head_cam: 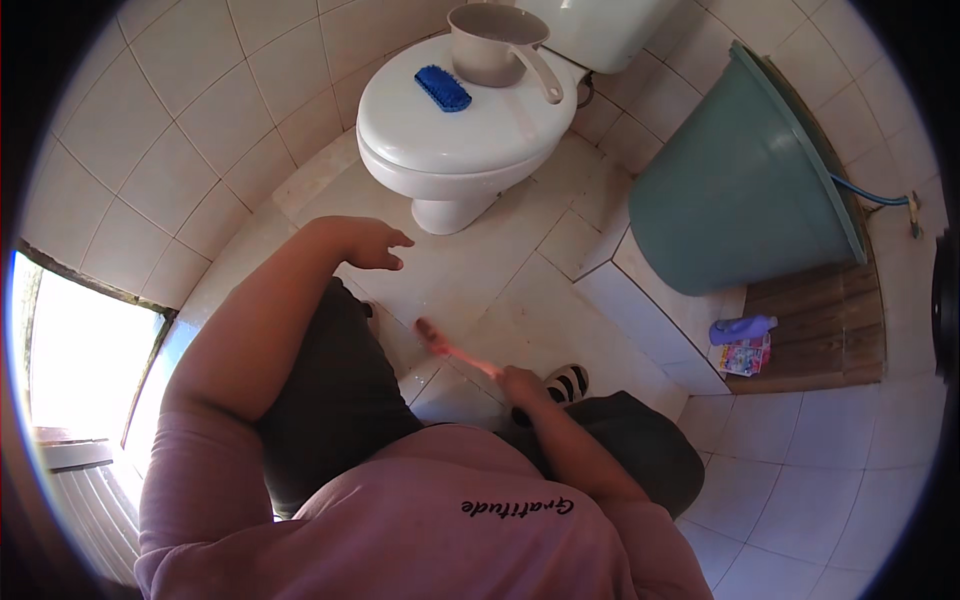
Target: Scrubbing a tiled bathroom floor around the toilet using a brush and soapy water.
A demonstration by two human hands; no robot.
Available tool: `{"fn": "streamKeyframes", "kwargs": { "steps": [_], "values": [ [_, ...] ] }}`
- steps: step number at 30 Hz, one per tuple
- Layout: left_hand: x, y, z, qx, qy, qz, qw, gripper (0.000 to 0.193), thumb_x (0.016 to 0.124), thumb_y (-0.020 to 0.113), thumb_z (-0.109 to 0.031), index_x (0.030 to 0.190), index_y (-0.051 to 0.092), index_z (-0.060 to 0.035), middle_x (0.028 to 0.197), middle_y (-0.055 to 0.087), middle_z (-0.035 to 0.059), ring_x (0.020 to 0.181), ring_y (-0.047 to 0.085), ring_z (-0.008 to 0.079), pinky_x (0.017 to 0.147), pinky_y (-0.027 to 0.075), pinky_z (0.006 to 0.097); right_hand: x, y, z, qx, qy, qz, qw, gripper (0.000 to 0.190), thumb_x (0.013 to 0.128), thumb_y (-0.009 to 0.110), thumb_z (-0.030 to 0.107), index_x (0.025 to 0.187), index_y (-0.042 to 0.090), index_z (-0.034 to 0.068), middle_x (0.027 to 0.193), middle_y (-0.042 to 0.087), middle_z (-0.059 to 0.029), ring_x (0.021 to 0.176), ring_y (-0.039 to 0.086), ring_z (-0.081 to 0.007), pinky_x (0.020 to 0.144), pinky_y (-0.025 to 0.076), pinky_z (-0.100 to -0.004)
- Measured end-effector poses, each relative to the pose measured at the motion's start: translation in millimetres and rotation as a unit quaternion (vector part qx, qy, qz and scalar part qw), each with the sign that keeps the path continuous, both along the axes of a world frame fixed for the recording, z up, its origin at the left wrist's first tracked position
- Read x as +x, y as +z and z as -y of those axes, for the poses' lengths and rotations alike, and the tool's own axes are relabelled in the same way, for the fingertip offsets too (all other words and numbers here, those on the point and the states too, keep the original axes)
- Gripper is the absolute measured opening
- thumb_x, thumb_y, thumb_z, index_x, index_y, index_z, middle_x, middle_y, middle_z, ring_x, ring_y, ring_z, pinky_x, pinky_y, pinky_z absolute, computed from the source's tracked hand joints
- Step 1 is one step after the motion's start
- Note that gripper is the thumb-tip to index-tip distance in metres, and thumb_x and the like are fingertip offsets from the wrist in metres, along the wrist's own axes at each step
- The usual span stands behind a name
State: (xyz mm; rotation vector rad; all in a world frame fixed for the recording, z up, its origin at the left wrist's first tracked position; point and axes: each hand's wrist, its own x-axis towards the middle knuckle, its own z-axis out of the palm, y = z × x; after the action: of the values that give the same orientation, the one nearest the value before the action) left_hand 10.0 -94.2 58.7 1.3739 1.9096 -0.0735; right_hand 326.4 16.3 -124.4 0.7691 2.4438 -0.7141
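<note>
My right hand (523, 388) is closed around the handle of a pink long-handled brush (472, 361), whose brown-looking, slightly blurred head is low over the tiled floor between my feet. My left hand (375, 244) hangs in the air in front of the toilet's base, fingers apart and nothing in it. Ahead stands a white toilet (450, 146) with its lid down. A blue scrubbing brush (443, 88) lies on the lid, bristly edges showing. Beside it rests a beige plastic dipper (499, 45), its handle pointing towards the lid's right edge.
A large green tub (742, 180) stands on a tiled ledge (645, 307) at the right, a blue hose (870, 193) at its rim. A purple bottle (741, 330) and printed packets (745, 356) lie on the ledge. Tiled walls surround the toilet; a bright opening is at the left.
</note>
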Motion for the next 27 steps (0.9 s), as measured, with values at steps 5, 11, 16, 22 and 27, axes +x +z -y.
{"fn": "streamKeyframes", "kwargs": {
  "steps": [5,11,16,22,27],
  "values": [
    [-28,0,-5,-0.007,0.055,0.028,0.998,0.05,0.081,0.047,-0.034,0.125,0.035,-0.0131,0.121,0.043,0.0137,0.11,0.042,0.0293,0.091,0.033,0.0362,-11,-36,-61,0.029,-0.28,-0.026,0.959,0.04,0.085,0.032,0.034,0.085,0.053,0.0,0.078,0.057,-0.0217,0.078,0.054,-0.037,0.069,0.041,-0.0459],
    [-49,-8,-11,-0.015,0.059,0.063,0.996,0.049,0.084,0.046,-0.029,0.127,0.031,-0.0124,0.121,0.04,0.0173,0.109,0.043,0.0277,0.09,0.035,0.0364,-54,-22,21,-0.068,-0.004,0.015,0.998,0.038,0.086,0.032,0.034,0.082,0.05,0.001,0.081,0.055,-0.0213,0.076,0.053,-0.0394,0.066,0.041,-0.0479],
    [-49,7,-10,0.015,0.06,0.124,0.99,0.049,0.083,0.045,-0.033,0.126,0.033,-0.0118,0.12,0.042,0.0172,0.108,0.043,0.0292,0.089,0.035,0.0359,-35,-58,-71,0.029,-0.24,-0.039,0.969,0.039,0.087,0.03,0.036,0.084,0.048,0.001,0.078,0.055,-0.0204,0.071,0.053,-0.0374,0.064,0.04,-0.048],
    [-53,3,-5,-0.01,0.07,0.15,0.986,0.05,0.084,0.045,-0.032,0.127,0.031,-0.0124,0.122,0.04,0.0162,0.109,0.042,0.0283,0.089,0.035,0.0351,-43,-91,-57,-0.043,-0.297,-0.09,0.95,0.043,0.085,0.034,0.041,0.085,0.048,0.0,0.073,0.055,-0.0189,0.072,0.055,-0.0353,0.064,0.041,-0.0449],
    [-59,-2,5,-0.006,0.091,0.141,0.986,0.049,0.084,0.045,-0.031,0.128,0.031,-0.0128,0.123,0.04,0.0154,0.109,0.043,0.0275,0.089,0.036,0.035,-81,-54,-12,-0.05,-0.077,-0.016,0.996,0.044,0.085,0.032,0.044,0.085,0.048,0.002,0.075,0.056,-0.0187,0.075,0.055,-0.0356,0.064,0.041,-0.0444]
  ]
}}
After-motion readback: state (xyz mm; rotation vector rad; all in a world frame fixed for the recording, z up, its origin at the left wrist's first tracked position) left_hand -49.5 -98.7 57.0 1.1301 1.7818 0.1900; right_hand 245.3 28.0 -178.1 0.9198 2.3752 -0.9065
